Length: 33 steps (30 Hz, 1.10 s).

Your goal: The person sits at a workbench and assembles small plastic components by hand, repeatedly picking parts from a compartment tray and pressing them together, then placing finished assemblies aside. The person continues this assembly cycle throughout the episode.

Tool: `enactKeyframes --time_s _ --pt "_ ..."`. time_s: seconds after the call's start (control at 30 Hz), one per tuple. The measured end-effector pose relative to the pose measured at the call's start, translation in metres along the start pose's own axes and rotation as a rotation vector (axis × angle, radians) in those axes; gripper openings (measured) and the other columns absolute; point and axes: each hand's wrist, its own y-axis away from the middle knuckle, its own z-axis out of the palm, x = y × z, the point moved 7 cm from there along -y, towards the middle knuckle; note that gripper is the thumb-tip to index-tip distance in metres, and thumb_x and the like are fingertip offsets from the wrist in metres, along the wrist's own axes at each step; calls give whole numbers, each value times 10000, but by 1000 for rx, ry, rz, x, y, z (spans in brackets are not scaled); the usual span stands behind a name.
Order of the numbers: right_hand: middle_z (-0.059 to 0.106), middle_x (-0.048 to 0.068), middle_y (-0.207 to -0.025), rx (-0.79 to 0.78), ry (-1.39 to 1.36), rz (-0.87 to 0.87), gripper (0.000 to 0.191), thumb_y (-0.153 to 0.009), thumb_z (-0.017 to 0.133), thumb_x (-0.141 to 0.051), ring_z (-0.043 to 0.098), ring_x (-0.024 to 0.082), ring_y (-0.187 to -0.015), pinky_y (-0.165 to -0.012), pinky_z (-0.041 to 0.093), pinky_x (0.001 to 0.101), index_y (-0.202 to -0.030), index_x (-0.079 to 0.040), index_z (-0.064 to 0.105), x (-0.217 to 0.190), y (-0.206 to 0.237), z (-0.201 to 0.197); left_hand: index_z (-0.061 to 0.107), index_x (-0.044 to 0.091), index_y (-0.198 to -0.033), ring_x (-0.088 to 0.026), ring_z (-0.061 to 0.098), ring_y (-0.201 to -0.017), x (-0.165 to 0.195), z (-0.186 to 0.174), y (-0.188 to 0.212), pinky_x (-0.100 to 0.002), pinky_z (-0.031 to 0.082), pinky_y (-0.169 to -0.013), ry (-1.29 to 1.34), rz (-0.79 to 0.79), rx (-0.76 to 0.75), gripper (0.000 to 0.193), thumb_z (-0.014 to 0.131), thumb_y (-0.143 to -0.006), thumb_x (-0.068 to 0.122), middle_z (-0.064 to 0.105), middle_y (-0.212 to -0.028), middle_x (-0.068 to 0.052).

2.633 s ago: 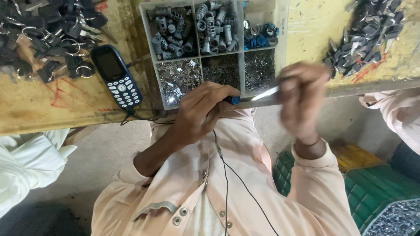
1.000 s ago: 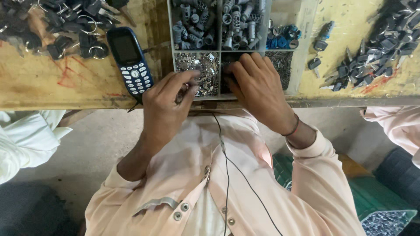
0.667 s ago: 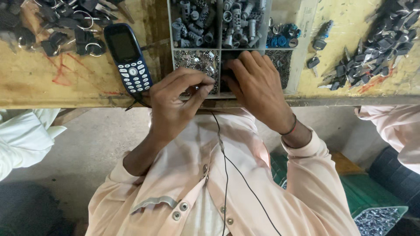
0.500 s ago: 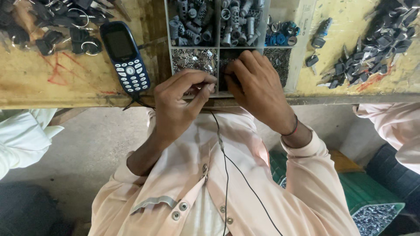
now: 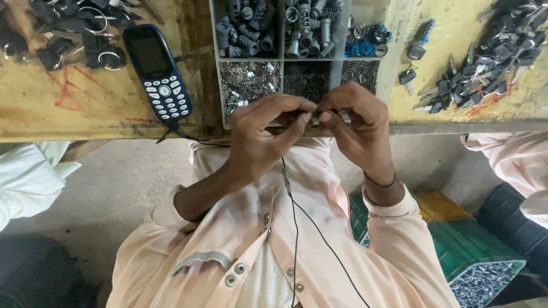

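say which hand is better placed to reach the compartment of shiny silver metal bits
Probably left: the left hand sits directly below the compartment of shiny silver metal bits, while the right hand lies further right.

Whatever is pinched between the fingers point(image 5: 297, 117) of the left hand point(image 5: 260, 137) and the right hand point(image 5: 357, 128) is covered by the fingertips and cannot be identified. Just beyond the fingers, the compartment tray point(image 5: 394, 51) is cut off by the top edge, and its 3 nearer compartments hold parts too small to be told apart. Far left of the fingers, the dark pieces with rings point(image 5: 74, 34) are cropped by the frame too.
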Motion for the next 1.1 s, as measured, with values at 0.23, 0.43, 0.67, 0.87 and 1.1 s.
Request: enactKeyframes --time_s 0.23,0.43,0.67,0.87,1.1 --pt "653 127 -1031 38 204 -55 217 -942 698 154 666 207 -886 -760 549 269 -1100 23 628 -21 -2 8 717 26 -1157 -132 733 -848 12 -1 2 -263 600 -720 -156 187 27 206 751 -963 -34 727 -1011 -78" --pt "644 127 -1023 25 204 -50 215 -945 707 133 650 200 -840 -753 528 277 -1088 22 592 -25 -2 9 702 -3 -1221 -249 750 -873 25 5 8 -344 587 -706 -402 428 -126 344 708 -886 -79 728 -1047 -131" --pt "576 130 -1045 68 -20 -72 197 -1026 668 106 571 217 -876 -769 493 291 -1146 0 554 -15 5 15 711 52 -1148 -174 788 -930 15 -2 -1 -270 644 -779 -104 227 -116 190 733 -988 -48 760 -1082 -86" --pt "614 146 -1063 94 393 -212 255 -941 718 86 621 264 -830 -701 509 345 -1122 -10 566 -23 13 14 692 14 -1189 -158 775 -953 15 -1 -5 -251 645 -848 -46 130 -161 213 687 -981 -34 764 -1060 -94" --pt "646 143 -1036 90 600 -435 308 -905 809 43 659 292 -817 -671 531 391 -1108 -17 586 -37 15 18 730 -14 -1140 -144 783 -864 -13 7 6 -260 686 -758 262 -238 -105 139 706 -1011 31 775 -973 -82"
